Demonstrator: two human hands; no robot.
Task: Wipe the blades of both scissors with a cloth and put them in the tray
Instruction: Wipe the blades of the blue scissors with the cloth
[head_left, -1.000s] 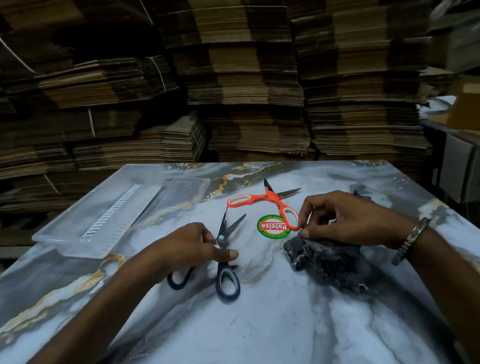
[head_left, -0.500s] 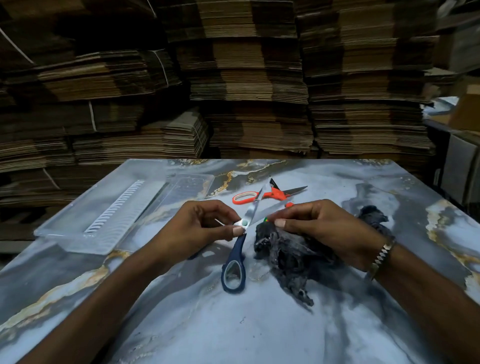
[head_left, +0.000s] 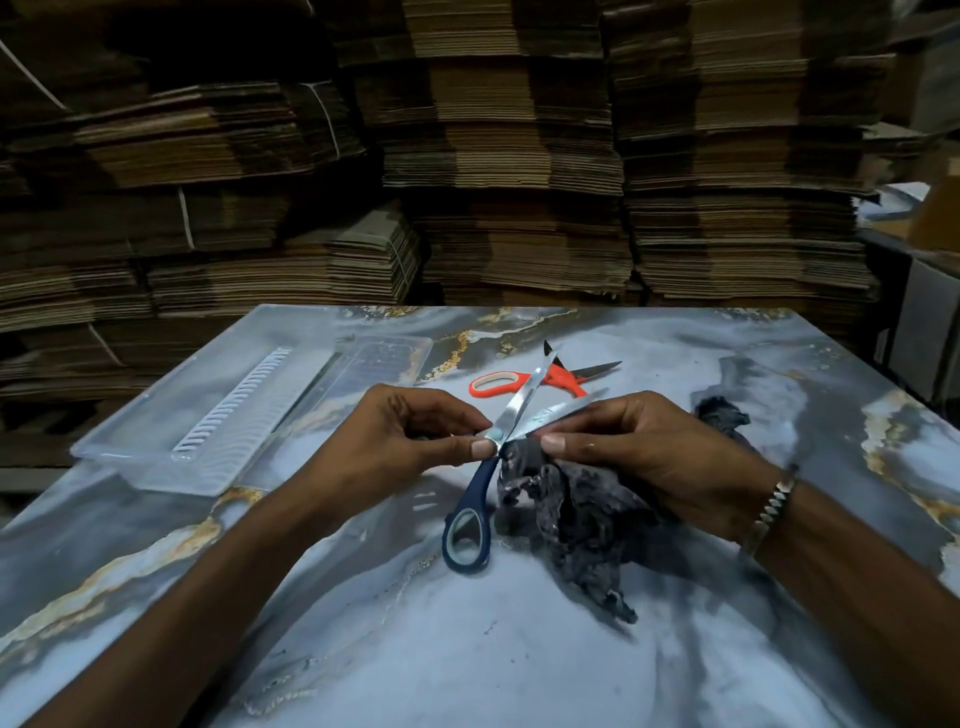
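1. Blue scissors (head_left: 470, 525) are above the middle of the bench (head_left: 467, 665), blades spread open and pointing to the far edge.
2. Your left hand (head_left: 402, 441) pinches them at the pivot with thumb and curled fingers.
3. Your right hand (head_left: 660, 457) grips the dark cloth (head_left: 576, 525), fingers curled around it, just beside one blade; the thumb is close to the pivot.
4. Orange scissors (head_left: 524, 382) lie open on the bench behind the blue ones, toward the far edge.
5. Clear tray (head_left: 156, 447) sits at the far left corner, apart from both scissors.
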